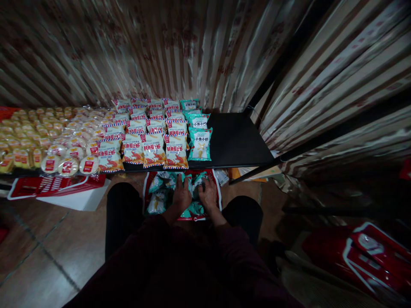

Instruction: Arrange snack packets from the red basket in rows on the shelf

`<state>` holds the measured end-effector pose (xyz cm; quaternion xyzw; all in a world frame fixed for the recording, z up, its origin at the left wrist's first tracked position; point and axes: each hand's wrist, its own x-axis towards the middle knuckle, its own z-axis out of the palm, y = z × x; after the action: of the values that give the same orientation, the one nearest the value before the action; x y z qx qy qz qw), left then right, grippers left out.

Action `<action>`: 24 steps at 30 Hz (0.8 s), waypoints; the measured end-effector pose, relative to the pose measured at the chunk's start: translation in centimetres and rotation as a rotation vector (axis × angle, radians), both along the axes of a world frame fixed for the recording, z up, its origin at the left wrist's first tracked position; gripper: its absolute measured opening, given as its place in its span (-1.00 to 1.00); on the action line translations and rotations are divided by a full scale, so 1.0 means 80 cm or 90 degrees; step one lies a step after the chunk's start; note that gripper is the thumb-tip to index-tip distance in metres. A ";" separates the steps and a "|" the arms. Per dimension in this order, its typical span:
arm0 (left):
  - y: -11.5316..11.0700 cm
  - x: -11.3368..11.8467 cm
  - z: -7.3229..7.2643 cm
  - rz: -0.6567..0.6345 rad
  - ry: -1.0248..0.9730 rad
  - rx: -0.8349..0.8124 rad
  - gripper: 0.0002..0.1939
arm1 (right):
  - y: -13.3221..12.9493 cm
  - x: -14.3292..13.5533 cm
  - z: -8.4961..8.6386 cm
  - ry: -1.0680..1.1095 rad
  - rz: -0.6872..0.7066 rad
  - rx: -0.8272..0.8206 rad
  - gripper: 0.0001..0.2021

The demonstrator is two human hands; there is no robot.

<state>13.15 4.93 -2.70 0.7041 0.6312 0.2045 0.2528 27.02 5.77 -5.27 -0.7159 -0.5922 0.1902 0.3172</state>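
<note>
Both hands reach down into a red basket with a white rim (220, 192), between my knees. Green snack bags (157, 203) fill it, lying in a loose heap. My left hand (182, 196) rests on bags near the middle, fingers stretched forward and apart. To its right, my right hand (209, 194) touches a bag, with its fingers spread; their tips are partly lost among the dark wrappers. On the black shelf above, a short row of matching green bags (200, 144) stands front to back, beside several rows of orange-and-white snack bags (154, 149).
Round wrapped cakes (69, 166) and small yellow packs (22, 157) crowd the shelf's left side. A black shelf surface (237, 141) extends right to a slanting metal post (257, 173). Another red basket (58, 186) sits below left; red items (369, 256) lie lower right.
</note>
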 end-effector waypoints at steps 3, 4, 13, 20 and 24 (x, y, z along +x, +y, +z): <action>0.000 0.003 -0.007 -0.022 -0.043 0.015 -0.35 | 0.000 -0.003 -0.002 0.013 0.005 0.025 -0.57; 0.001 0.005 -0.010 -0.029 -0.067 0.019 -0.35 | 0.000 -0.005 -0.002 0.022 0.018 0.036 -0.58; 0.015 0.011 -0.033 0.076 -0.209 -0.044 -0.41 | 0.002 -0.023 0.012 0.085 0.064 0.012 -0.54; -0.004 0.008 -0.015 0.041 -0.264 -0.077 -0.44 | -0.001 -0.019 0.026 0.237 0.016 -0.037 -0.49; -0.008 0.012 0.004 0.043 -0.298 -0.087 -0.44 | 0.000 -0.011 0.037 0.316 -0.032 -0.051 -0.38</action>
<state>14.10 4.32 -2.39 0.5970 0.5912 0.3273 0.4323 26.13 5.74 -2.27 -0.6737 -0.4704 0.3752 0.4289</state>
